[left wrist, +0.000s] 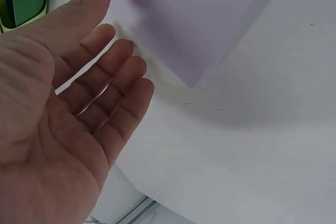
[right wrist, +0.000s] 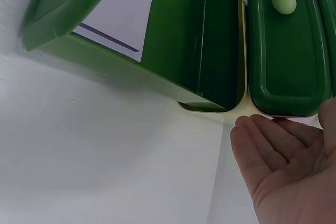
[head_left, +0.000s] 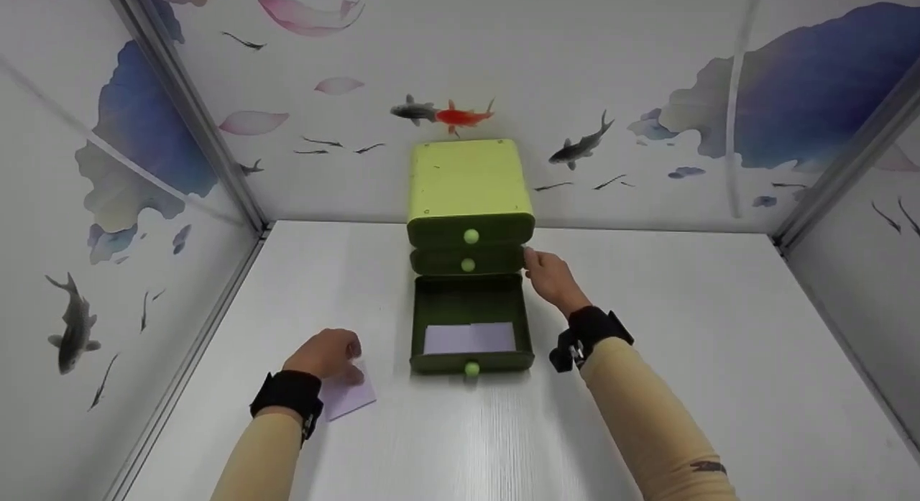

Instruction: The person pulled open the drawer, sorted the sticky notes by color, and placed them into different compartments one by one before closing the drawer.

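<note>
A green three-drawer cabinet [head_left: 467,177] stands against the back wall. Its bottom drawer [head_left: 438,363] is pulled out, and lilac papers [head_left: 447,340] lie near the drawer's front. My left hand [head_left: 325,354] hovers over a lilac square of paper [head_left: 356,400] on the table, left of the drawer. In the left wrist view its fingers curve loosely, with nothing between them and the thumb. At the cabinet's right side is my right hand [head_left: 555,279], fingertips right by the edge of the middle drawer [right wrist: 289,51]. Its fingers are extended and hold nothing.
The white table [head_left: 668,328] is bounded by a back wall [head_left: 611,62] and side walls printed with fish and petals. Round pale green knobs [head_left: 472,369] stick out from the drawer fronts. A black strap [head_left: 287,394] with a camera circles each wrist.
</note>
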The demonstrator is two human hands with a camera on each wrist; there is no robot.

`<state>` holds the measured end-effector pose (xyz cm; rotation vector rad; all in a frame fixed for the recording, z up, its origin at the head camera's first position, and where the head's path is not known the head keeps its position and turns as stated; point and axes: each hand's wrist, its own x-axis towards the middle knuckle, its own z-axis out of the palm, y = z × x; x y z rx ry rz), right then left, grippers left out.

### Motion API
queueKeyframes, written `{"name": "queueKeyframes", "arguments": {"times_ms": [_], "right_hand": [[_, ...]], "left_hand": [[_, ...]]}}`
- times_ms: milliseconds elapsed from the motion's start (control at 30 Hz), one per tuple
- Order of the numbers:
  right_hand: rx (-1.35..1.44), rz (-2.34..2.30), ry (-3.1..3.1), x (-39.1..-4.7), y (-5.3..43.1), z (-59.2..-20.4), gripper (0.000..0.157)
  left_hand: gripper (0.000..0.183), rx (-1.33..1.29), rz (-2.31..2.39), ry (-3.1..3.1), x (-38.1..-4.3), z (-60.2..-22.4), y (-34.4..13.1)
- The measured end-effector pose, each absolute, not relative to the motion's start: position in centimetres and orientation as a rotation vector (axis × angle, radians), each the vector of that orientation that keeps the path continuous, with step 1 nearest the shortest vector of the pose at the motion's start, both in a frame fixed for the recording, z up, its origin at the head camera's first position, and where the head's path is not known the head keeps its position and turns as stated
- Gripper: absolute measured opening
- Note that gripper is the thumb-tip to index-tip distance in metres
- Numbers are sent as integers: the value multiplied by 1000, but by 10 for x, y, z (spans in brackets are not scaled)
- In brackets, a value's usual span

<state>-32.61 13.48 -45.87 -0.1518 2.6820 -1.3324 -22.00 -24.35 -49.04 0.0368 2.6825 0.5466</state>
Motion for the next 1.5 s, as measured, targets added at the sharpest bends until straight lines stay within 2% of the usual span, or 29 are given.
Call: {"name": "queueKeyframes", "arguments": {"times_ms": [200, 467, 833, 1500], "right_hand": [[-136, -1324, 2691, -325, 133, -459, 56], [-58, -1323, 2758, -324, 127, -460, 56], [-7, -1347, 2726, -327, 130, -460, 58], [-8, -1330, 2756, -328, 130, -457, 57]], "left_hand": [[42, -52, 512, 2628, -217, -491, -241], [32, -47, 449, 2651, -218, -493, -236], [31, 31, 423, 2649, -218, -491, -234], [29, -11, 424, 2602, -220, -490, -234]]}}
